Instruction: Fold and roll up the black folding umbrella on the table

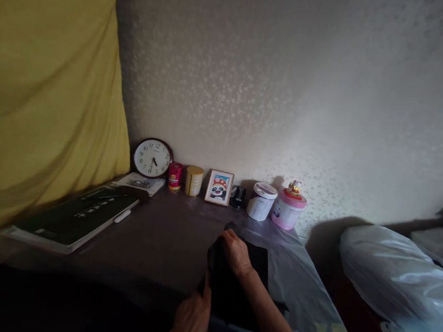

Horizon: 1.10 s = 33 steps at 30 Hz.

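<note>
A black cloth-like item (254, 272) lies near the table's front edge, right of centre, with part of it raised under my hands. My right hand (235, 252) is closed on its upper part, fingers curled over the dark material. Lower and to the left, my left hand (195, 311) touches the item's left side, one finger pointing up along it. Its other fingers are mostly hidden in shadow.
Along the back of the table (152, 242) stand a clock (153, 158), red tin (174, 176), yellow tin (194, 181), framed panda picture (219, 187), black object (238, 197) and two tubs (262, 201). A large green book (73, 215) lies left; plastic-wrapped bundles (394, 274) sit right.
</note>
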### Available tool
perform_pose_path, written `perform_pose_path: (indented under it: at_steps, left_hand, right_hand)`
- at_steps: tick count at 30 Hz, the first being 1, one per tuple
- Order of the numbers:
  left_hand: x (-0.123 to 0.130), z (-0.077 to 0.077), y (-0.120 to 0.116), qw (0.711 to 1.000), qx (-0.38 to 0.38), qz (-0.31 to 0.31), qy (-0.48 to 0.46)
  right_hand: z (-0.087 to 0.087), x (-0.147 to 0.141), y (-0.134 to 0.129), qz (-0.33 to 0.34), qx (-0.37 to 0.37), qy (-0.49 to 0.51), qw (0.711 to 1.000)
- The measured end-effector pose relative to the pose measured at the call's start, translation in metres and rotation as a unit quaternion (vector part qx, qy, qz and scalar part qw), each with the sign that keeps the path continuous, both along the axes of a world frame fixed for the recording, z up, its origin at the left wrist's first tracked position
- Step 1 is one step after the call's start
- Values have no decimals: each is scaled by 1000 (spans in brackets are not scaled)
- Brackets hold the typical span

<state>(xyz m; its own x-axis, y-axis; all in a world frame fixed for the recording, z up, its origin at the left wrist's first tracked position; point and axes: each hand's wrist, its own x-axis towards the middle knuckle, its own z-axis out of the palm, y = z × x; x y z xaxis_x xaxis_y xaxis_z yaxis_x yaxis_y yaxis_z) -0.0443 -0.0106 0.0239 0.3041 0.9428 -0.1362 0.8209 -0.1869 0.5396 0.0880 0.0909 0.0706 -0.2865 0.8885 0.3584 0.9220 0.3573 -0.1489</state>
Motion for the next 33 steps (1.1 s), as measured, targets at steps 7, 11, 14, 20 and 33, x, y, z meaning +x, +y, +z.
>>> perform_pose_path:
  at_steps: [7, 11, 14, 20, 33]
  left_hand:
    - [-3, 12, -4, 995, -2, -29, 93]
    - [-17, 15, 3, 994, 42, -31, 92]
    - [-22, 18, 9, 987, 137, 0, 89]
    - [-12, 2, 17, 983, 127, -117, 57]
    - [11, -62, 24, 972, 181, -99, 108]
  right_hand:
    - [-37, -5, 7, -18, -25, -18, 999]
    - [-44, -4, 9, -33, -20, 47, 998]
    - [-48, -4, 10, -22, -5, 61, 998]
    - [-54, 1, 8, 12, 21, 77, 997]
    - [-45, 34, 31, 132, -18, 8, 991]
